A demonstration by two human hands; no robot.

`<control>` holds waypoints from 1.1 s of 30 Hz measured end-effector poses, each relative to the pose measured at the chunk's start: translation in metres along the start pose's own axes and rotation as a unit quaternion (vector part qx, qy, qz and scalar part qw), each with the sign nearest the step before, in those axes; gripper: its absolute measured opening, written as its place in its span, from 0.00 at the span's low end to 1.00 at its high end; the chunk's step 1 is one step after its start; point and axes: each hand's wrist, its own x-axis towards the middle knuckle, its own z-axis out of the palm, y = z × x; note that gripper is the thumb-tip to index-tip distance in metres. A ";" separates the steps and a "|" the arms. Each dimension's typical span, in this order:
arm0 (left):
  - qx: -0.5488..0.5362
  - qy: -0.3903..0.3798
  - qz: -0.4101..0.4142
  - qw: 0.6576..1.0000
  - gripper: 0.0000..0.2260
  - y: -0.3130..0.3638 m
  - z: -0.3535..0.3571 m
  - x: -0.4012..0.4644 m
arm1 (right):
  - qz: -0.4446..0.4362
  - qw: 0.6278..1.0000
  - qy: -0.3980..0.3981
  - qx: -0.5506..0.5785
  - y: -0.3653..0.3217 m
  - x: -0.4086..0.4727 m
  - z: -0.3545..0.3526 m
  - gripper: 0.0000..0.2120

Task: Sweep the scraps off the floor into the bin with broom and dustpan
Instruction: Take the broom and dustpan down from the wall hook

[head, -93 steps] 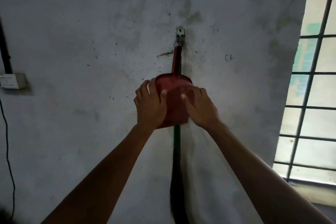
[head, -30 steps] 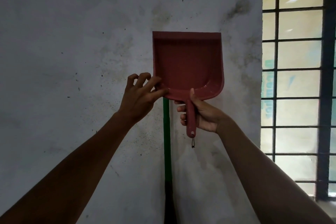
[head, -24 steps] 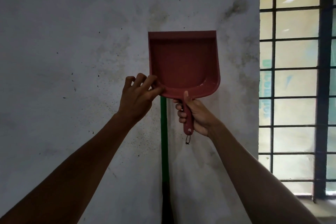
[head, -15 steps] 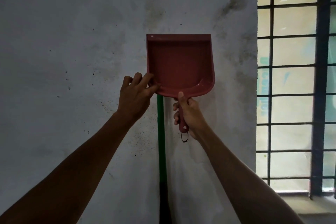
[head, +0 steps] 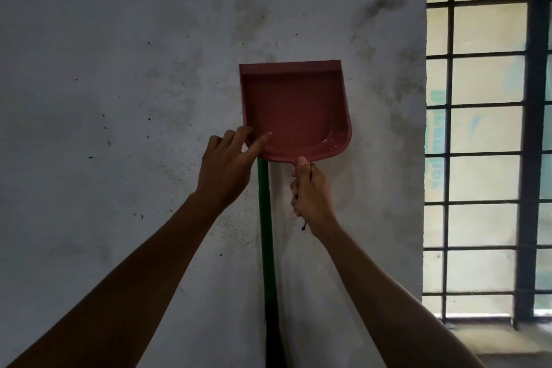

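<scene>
1. Your right hand [head: 310, 188] grips the dustpan [head: 294, 110] handle, pan held up vs. wall [head: 119, 69].
2. Left hand [head: 228, 164] pinches pan's lower-left rim.
3. Broom [head: 265, 218] stick upright behind, btw. your hands.

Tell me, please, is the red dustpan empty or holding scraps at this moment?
Empty: the dustpan is held upright by the right hand, its open face toward the camera, showing only bare red plastic.

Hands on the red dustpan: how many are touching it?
2. The right hand grips the handle below the red dustpan; the left hand pinches its lower left corner.
</scene>
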 end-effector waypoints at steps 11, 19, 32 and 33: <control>-0.055 -0.162 0.165 0.971 0.20 0.027 0.045 -0.054 | 0.013 0.998 0.058 0.025 0.021 0.025 -0.018 0.22; 0.017 -0.358 0.303 0.883 0.35 0.065 0.083 -0.098 | 0.019 0.998 0.062 0.007 0.047 0.013 -0.033 0.22; 0.148 -0.530 0.372 0.747 0.24 0.120 0.112 -0.151 | 0.051 0.996 0.075 -0.002 0.081 0.001 -0.068 0.26; 0.170 -0.541 0.384 0.729 0.23 0.129 0.113 -0.153 | 0.052 0.996 0.073 -0.006 0.083 0.000 -0.071 0.27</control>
